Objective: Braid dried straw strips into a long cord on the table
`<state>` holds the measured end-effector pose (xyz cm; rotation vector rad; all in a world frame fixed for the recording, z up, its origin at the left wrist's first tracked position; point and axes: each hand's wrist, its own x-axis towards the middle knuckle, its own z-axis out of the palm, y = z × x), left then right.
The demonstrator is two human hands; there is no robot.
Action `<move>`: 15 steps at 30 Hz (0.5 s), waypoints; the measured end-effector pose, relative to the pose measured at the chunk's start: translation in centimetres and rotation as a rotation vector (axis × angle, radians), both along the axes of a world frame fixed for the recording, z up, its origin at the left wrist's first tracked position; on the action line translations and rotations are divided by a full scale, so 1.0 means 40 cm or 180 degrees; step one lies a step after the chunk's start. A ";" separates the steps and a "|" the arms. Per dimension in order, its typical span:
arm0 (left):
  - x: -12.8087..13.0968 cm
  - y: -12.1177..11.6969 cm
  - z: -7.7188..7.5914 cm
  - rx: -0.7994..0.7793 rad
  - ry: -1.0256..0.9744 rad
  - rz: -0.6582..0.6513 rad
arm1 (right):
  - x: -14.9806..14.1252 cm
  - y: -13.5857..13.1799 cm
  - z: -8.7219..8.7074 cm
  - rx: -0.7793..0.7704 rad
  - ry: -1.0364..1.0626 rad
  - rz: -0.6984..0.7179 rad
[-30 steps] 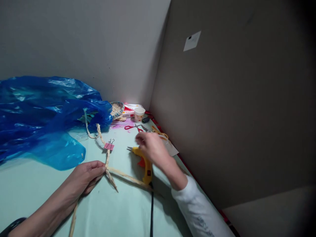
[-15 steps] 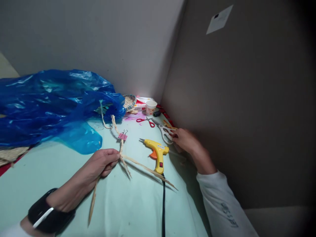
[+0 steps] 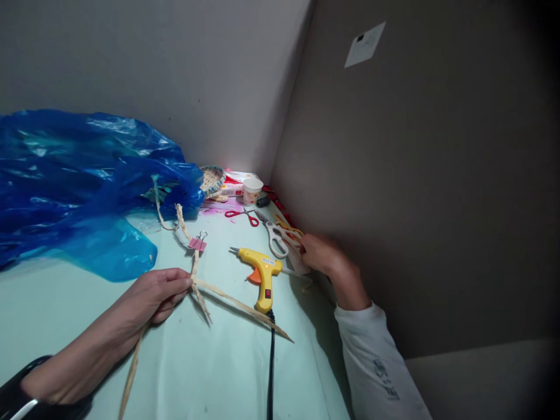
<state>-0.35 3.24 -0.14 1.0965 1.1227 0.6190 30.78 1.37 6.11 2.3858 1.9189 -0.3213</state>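
Observation:
My left hand (image 3: 160, 291) pinches a pale braid of dried plant fibre (image 3: 195, 265) between thumb and fingers. Loose strands (image 3: 245, 304) spread from the pinch to the right and down below the wrist. A pink binder clip (image 3: 198, 243) grips the braid just above. My right hand (image 3: 324, 255) is at the table's right edge with its fingers curled downward; their tips and anything in them are hidden. Beside it lie white-handled scissors (image 3: 276, 239) and an orange-yellow item (image 3: 286, 224). Between my hands lies a yellow glue gun (image 3: 262, 274) with an orange trigger.
A crumpled blue plastic bag (image 3: 87, 192) covers the left back. Toward the corner are a woven basket (image 3: 213, 181), a paper cup (image 3: 252, 191), a dark spool (image 3: 262, 202) and red-handled scissors (image 3: 242, 216). The glue gun's black cord (image 3: 271, 373) runs toward me. A wall (image 3: 415, 192) borders the right side.
The view has shifted slightly, moving the table items leftward in the picture. My right hand has stayed by the white-handled scissors, its fingers a little lower. My left hand keeps its pinch on the braid.

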 end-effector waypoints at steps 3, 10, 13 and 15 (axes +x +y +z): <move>0.001 0.001 0.000 0.0008 0.0033 0.0023 | -0.004 -0.014 0.035 0.0169 -0.0004 0.0007; 0.001 -0.008 0.015 0.0272 -0.0044 -0.0212 | -0.120 -0.041 0.055 0.0408 0.2250 0.1657; 0.003 -0.014 0.028 0.0219 -0.0215 -0.0178 | -0.189 -0.051 0.039 -0.0201 0.2324 0.2018; 0.006 -0.016 0.035 0.0183 -0.0160 -0.0111 | -0.222 -0.058 0.033 -0.0487 0.2088 0.2128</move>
